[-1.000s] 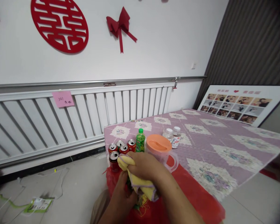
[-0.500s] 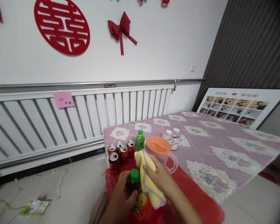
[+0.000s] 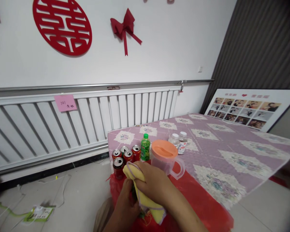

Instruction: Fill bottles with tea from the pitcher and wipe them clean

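Note:
My left hand [image 3: 127, 203] is wrapped round a green-capped bottle, which is now mostly hidden by my fingers and the cloth. A folded yellow cloth [image 3: 148, 199] with a purple edge is gripped in my right hand [image 3: 151, 180] and lies over the bottle's top, covering its cap. Just beyond my hands stand several red drink cans [image 3: 128, 157] with opened tops. Beside them is another green bottle [image 3: 145, 148], upright with its cap on. A clear pitcher [image 3: 163, 164] with an orange lid stands to the right of it.
Two white-capped bottles [image 3: 182, 143] stand behind the pitcher. Red cloth [image 3: 198, 196] covers the near part of the bed with its purple patterned cover [image 3: 215, 154]. A white radiator [image 3: 91, 119] runs along the wall. A power strip [image 3: 40, 213] and cables lie on the floor at left.
My right hand has moved left with the yellow cloth, from beside the held bottle to over its green cap. My left hand keeps its hold on the bottle.

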Available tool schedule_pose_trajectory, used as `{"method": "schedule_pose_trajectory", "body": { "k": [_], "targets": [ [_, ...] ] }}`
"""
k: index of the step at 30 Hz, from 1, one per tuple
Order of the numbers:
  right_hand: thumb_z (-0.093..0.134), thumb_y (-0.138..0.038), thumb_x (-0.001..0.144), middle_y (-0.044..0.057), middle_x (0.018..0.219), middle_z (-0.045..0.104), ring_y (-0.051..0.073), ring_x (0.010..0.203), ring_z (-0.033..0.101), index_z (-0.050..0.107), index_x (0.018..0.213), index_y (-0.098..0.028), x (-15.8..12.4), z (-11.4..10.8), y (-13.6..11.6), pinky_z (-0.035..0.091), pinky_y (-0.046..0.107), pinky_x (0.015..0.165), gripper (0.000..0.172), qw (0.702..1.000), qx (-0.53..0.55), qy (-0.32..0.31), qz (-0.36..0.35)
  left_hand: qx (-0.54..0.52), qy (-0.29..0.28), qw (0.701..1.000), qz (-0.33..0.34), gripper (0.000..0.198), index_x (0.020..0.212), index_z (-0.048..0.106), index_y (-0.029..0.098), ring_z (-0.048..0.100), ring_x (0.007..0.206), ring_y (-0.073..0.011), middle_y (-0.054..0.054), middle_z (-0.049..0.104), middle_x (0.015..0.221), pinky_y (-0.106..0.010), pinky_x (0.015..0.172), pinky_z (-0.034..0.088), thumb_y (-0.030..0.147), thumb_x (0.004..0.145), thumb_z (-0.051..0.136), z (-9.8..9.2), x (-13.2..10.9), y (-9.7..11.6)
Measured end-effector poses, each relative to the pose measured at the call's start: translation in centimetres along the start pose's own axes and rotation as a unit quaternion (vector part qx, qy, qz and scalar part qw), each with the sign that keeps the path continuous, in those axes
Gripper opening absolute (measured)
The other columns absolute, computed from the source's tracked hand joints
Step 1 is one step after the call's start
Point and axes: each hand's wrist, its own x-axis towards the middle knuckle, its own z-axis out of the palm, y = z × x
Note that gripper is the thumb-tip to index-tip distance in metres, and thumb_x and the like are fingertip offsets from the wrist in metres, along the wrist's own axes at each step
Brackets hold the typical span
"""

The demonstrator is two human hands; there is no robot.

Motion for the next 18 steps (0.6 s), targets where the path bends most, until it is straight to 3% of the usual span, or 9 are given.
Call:
{"method": "schedule_pose_trajectory", "body": {
  "k": [4, 12, 16, 18],
  "targets": [
    [0.052, -0.025, 0.082, 0.005, 0.096, 0.073, 0.025, 0.086, 0.066, 0.063, 0.099, -0.023, 1.1, -0.5, 1.2, 0.043, 0.034, 0.073, 0.021, 0.998, 0.068, -0.016, 0.004, -0.017, -0.005, 1.000, 0.004, 0.057, 0.131, 0.053, 0.020, 0.064, 0.112, -0.0294, -0.010, 0.065, 0.130, -0.039, 0.089, 0.055, 0.016, 0.075, 0.064, 0.1, 0.1, -0.6],
    [0.048, -0.030, 0.087, 0.006, 0.111, 0.074, 0.023, 0.100, 0.067, 0.061, 0.120, -0.017, 1.9, 1.3, 5.9, 0.051, 0.035, 0.087, 0.037, 0.978, 0.206, -0.026, 0.027, -0.009, -0.010, 1.000, -0.006, 0.060, 0.127, 0.052, 0.016, 0.058, 0.123, -0.0306, -0.014, 0.061, 0.133, -0.044, 0.107, 0.046, 0.007, 0.069, 0.059, 0.6, 0.4, -2.7],
    [0.051, -0.024, 0.084, 0.004, 0.112, 0.075, 0.024, 0.104, 0.068, 0.061, 0.126, -0.020, 1.4, 2.2, 6.7, 0.051, 0.038, 0.094, 0.043, 0.972, 0.233, -0.026, 0.024, 0.003, -0.023, 0.999, -0.029, 0.062, 0.129, 0.051, 0.018, 0.057, 0.123, -0.0302, -0.013, 0.060, 0.134, -0.042, 0.108, 0.045, 0.008, 0.069, 0.059, 0.2, 0.4, -2.1],
    [0.050, -0.022, 0.084, 0.005, 0.127, 0.069, 0.024, 0.118, 0.062, 0.056, 0.134, -0.022, 0.9, 2.5, 6.6, 0.045, 0.041, 0.105, 0.051, 0.971, 0.237, -0.009, 0.018, 0.007, -0.027, 0.999, -0.034, 0.061, 0.129, 0.052, 0.020, 0.058, 0.122, -0.0287, -0.011, 0.062, 0.131, -0.041, 0.108, 0.045, 0.008, 0.069, 0.059, 0.1, 0.3, -1.6]
  ]
}}
